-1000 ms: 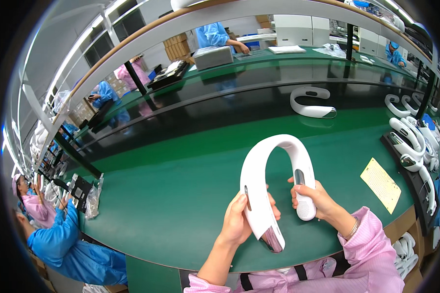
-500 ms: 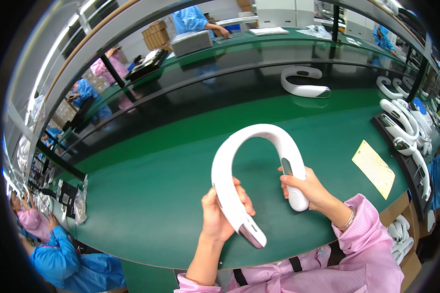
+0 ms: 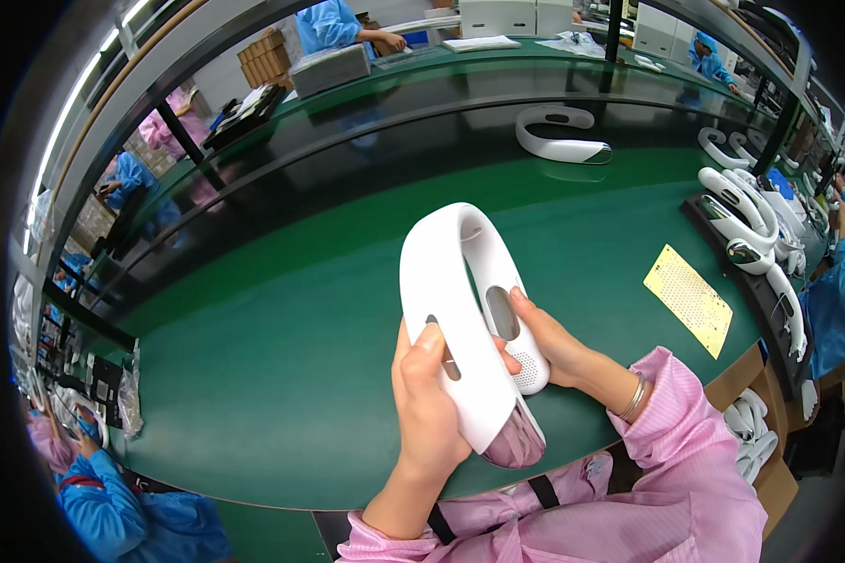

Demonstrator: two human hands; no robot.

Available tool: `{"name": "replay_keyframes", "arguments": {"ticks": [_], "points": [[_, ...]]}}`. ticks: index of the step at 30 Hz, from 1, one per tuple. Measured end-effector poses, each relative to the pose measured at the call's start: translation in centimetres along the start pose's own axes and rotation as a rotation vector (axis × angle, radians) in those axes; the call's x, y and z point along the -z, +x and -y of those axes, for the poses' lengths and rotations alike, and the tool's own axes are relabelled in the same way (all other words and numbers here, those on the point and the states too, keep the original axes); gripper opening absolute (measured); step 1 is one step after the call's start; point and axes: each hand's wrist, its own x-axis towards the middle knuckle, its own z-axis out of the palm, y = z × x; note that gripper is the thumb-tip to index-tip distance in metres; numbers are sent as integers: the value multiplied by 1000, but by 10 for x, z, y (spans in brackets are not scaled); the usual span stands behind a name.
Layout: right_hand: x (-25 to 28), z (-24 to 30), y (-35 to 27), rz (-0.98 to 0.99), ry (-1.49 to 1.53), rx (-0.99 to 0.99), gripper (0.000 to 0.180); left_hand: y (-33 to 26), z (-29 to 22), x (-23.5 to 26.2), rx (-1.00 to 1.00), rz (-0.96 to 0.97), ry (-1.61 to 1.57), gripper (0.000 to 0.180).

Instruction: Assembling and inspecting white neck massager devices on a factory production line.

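A white U-shaped neck fan (image 3: 437, 253) is held up above the green worktable (image 3: 253, 375). Its curved back points away from me, and its two ends point toward me. My left hand (image 3: 427, 403) is closed round the left arm of the fan, with the thumb on a dark oval spot on its outer side. A shiny, mirror-like panel covers the tip of that arm. My right hand (image 3: 549, 342) grips the other arm near its end, beside a grey oval panel and a patch of small holes. Some of the right fingers are hidden behind the fan.
On the dark belt beyond lies another neck fan (image 3: 563, 141). A yellow perforated card (image 3: 690, 300) rests on the table at right. Beside it, a black tray (image 3: 770, 310) bears several white fans. A cardboard box (image 3: 775, 469) holds white parts; co-workers in blue and pink sit around.
The neck fan has been turned, so its left arm's outer side now faces me and its arms look closer together. My left thumb now lies on the outer side. The view has shifted slightly.
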Motion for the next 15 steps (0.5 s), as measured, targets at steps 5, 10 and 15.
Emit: {"name": "replay_keyframes", "arguments": {"ticks": [5, 10, 15], "points": [[-1, 2, -2, 27, -15, 10, 60, -4, 2, -9, -49, 49, 15, 37], [0, 1, -2, 27, -23, 9, 61, -6, 2, -11, -48, 53, 33, 36], [0, 2, -2, 30, -32, 11, 60, -8, -2, -8, -37, 47, 111, 37]]}}
